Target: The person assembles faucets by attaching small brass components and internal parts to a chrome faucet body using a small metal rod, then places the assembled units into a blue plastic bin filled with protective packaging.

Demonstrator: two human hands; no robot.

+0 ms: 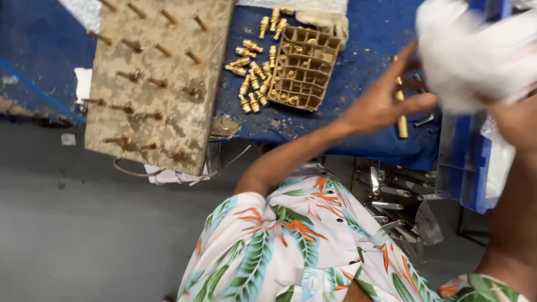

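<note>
Seen from the head camera, a workbench covered in blue cloth [369,45] stands over a grey concrete floor [67,223]. At far left lies a worn wooden board studded with pegs [162,78]; right of it, loose small brass fittings [251,72] lie just beside a tan gridded tray [305,67]. The left hand [386,100] hovers over the cloth with fingers spread wide, gripping nothing. Just right, touching its fingertips, a blurred white plastic bag [475,56] is raised. The right hand [517,120] is beneath it; its grip cannot be made out.
</note>
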